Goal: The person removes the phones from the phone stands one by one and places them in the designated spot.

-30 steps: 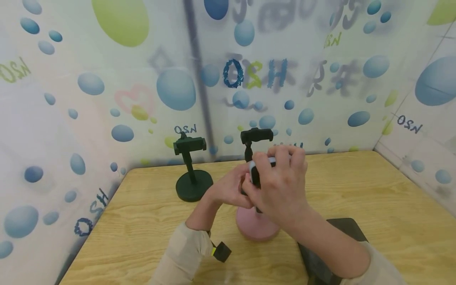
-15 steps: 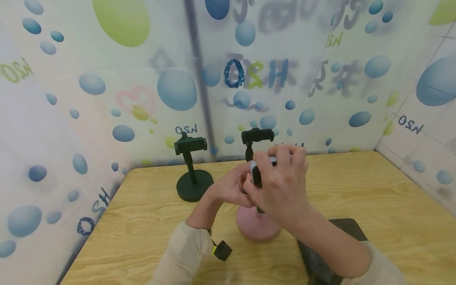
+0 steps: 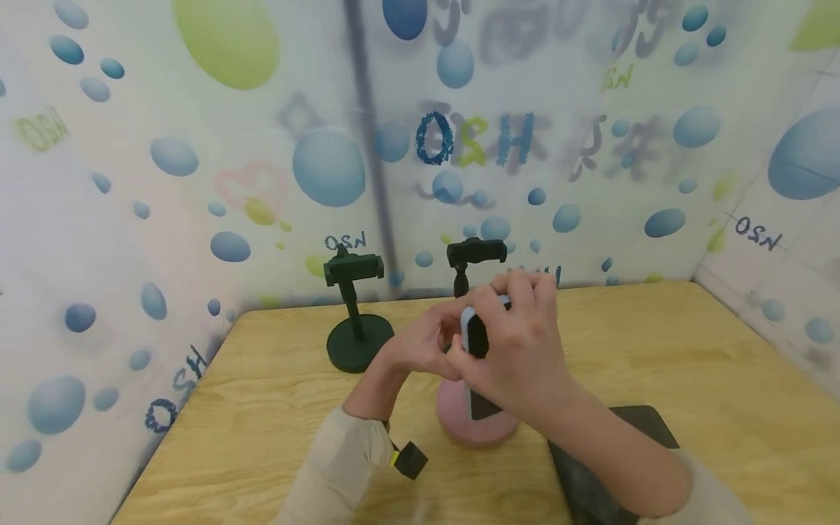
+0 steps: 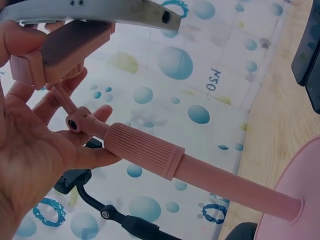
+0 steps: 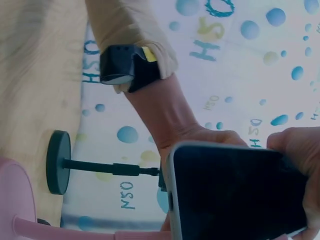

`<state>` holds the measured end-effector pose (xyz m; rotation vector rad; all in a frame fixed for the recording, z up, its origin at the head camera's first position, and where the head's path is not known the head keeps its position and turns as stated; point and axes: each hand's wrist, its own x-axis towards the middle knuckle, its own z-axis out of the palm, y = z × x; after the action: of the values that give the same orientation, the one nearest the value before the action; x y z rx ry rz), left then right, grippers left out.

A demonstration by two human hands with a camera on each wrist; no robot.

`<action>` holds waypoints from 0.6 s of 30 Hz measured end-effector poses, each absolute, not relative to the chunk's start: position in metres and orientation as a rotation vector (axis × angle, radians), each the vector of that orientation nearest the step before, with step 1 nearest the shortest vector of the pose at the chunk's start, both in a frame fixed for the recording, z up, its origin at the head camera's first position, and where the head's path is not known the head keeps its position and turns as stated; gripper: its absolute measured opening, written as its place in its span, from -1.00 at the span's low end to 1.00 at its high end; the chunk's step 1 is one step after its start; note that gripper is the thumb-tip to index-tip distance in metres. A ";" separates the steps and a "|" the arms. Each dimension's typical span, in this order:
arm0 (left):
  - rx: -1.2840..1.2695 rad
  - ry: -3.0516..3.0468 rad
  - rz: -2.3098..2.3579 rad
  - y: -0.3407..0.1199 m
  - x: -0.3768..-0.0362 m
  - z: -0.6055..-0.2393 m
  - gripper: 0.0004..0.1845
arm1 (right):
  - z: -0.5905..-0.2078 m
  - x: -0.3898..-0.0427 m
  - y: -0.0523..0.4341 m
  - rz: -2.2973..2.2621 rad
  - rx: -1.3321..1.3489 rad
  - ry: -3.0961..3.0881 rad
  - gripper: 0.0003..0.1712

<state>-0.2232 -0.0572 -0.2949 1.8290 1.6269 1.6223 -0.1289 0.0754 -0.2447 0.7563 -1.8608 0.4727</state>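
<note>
Phone [image 3: 474, 337], rigid, glassy, likely slippery: right hand [image 3: 518, 350] clasps its long edges, the safest hold. Left hand [image 4: 35, 140] cups pink stand [image 4: 145, 152] at its clamp. Both above desk [image 3: 689, 350] centre, near front edge.
</note>
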 end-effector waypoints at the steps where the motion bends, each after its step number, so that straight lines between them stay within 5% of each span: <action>1: 1.824 1.622 1.622 -0.057 -0.223 -0.295 -0.45 | -0.245 -0.129 0.076 0.474 0.759 -1.855 -0.69; 18: 1.786 1.697 1.594 -0.055 -0.220 -0.295 -0.16 | -0.245 -0.128 0.080 0.460 0.804 -1.851 -0.64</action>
<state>-0.2201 -0.0554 -0.2955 1.7862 1.6969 1.5940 -0.1283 0.0801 -0.2454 0.8036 -1.8508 0.4602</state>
